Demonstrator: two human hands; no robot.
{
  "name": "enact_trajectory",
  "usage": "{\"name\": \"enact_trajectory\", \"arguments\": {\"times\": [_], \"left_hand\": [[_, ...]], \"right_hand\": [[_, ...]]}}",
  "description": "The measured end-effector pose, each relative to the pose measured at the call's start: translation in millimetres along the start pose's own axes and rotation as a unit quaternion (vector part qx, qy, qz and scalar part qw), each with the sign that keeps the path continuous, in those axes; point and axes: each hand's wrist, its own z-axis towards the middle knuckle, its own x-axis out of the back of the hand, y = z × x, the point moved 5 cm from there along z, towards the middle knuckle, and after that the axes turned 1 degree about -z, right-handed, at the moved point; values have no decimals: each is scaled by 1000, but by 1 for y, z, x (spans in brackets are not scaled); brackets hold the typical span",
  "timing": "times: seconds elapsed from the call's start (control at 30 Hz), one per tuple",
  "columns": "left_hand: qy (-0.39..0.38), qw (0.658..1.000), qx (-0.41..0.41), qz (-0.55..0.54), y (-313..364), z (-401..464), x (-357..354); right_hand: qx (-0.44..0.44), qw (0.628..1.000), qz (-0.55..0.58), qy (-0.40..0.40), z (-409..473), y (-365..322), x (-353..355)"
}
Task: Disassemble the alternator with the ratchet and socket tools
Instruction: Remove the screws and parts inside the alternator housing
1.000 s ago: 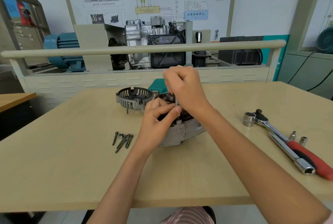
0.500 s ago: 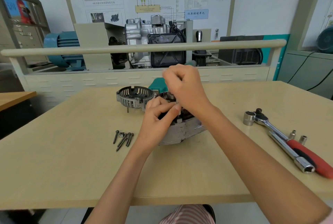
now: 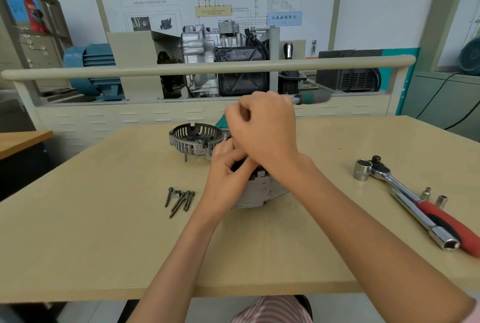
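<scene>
The alternator stands in the middle of the table, its grey housing showing below my hands. My left hand grips its top with curled fingers. Just above it, my right hand is closed round a small ratchet; the green and grey handle sticks out to the right. The ratchet's head and socket are hidden under my hands. The removed slotted end cover lies just behind and left of the alternator.
Several loose bolts lie left of the alternator. At the right lie a red-handled ratchet with a large socket, a chrome extension bar and two small sockets. A railed bench with an engine stands behind.
My right hand has turned and lifted a little, and the green ratchet handle now shows swinging out to its right. My left hand has stayed on the alternator.
</scene>
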Motion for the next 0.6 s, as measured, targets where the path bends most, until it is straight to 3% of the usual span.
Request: {"name": "enact_trajectory", "arguments": {"times": [0.07,0.13,0.2,0.23,0.3,0.4,0.47,0.53,0.6], "left_hand": [[-12,1000,-5,14,1,0,0],[-14,1000,-9,15,0,-1,0],[-10,1000,-14,9,2,-1,0],[-9,1000,-17,7,3,-1,1],[-6,1000,-23,13,2,0,2],[20,1000,-22,7,-2,1,2],[36,999,-2,0,-5,3,1],[31,999,17,-7,-10,2,0],[23,999,24,-18,-9,2,1]], "right_hand": [[7,977,210,-22,3,5,3],[-11,918,389,-78,5,8,1],[-30,882,458,-109,6,10,-2],[-32,887,449,-109,5,10,-2],[-10,931,359,-65,3,8,-1],[22,1000,19,-4,-3,3,-1],[1,983,-185,17,-10,-3,-2],[-15,977,-213,30,-13,-9,0],[-13,989,-150,13,-9,-8,1]]}}
